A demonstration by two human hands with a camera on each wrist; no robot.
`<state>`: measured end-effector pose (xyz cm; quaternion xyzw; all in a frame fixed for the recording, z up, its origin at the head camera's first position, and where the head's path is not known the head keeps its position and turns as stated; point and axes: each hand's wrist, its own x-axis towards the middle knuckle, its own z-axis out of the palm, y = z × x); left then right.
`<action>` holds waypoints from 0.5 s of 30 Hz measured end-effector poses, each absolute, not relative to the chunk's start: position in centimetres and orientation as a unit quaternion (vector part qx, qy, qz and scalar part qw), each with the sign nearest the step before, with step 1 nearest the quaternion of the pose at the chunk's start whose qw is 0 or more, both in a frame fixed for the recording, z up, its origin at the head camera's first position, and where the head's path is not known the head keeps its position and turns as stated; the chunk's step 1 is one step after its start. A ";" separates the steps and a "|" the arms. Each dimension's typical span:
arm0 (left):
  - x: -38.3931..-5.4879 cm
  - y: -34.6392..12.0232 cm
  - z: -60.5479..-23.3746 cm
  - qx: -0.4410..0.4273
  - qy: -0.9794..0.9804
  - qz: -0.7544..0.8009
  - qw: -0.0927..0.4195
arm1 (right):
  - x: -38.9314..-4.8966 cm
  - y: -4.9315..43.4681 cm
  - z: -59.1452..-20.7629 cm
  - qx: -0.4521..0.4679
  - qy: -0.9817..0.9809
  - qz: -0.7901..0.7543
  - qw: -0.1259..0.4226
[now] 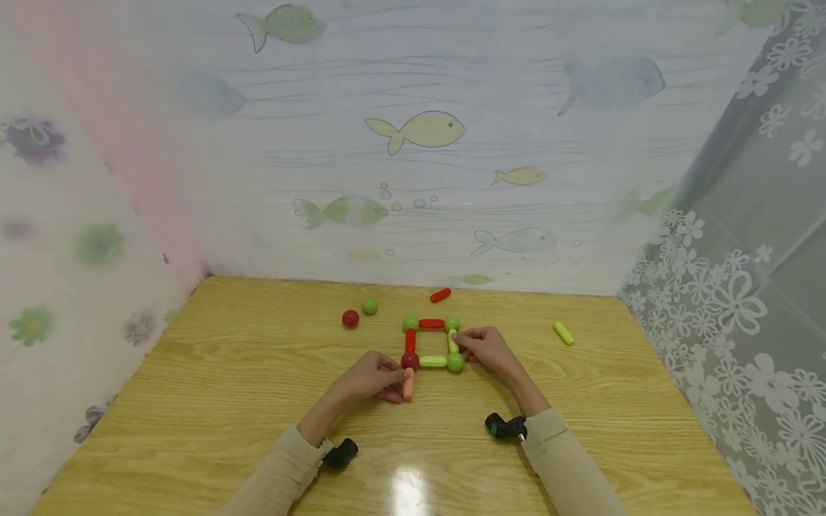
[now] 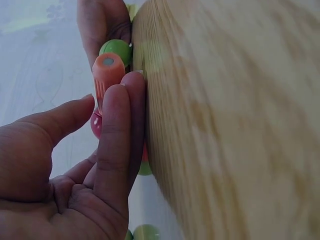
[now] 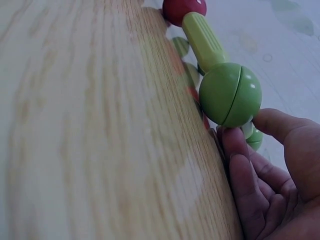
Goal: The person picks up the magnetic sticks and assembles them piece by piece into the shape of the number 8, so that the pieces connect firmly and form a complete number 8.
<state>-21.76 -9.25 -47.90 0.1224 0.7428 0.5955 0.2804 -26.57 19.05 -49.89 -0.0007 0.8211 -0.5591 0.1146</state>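
You've got a yellowish wood-grain table (image 1: 193, 401) before you, a bright patch of light (image 1: 409, 491) glaring off its near side! Ahead, a pale fish-print sheet (image 1: 413, 79) faces you; a flowered sheet (image 1: 58, 193) flanks your left, white blossoms (image 1: 771, 383) cover the grey curtain (image 1: 796, 276) on your right.
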 end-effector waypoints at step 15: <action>-23.4 -14.1 -48.3 0.115 0.779 0.572 0.229 | -26.5 18.9 -49.7 -0.003 0.824 -0.555 0.111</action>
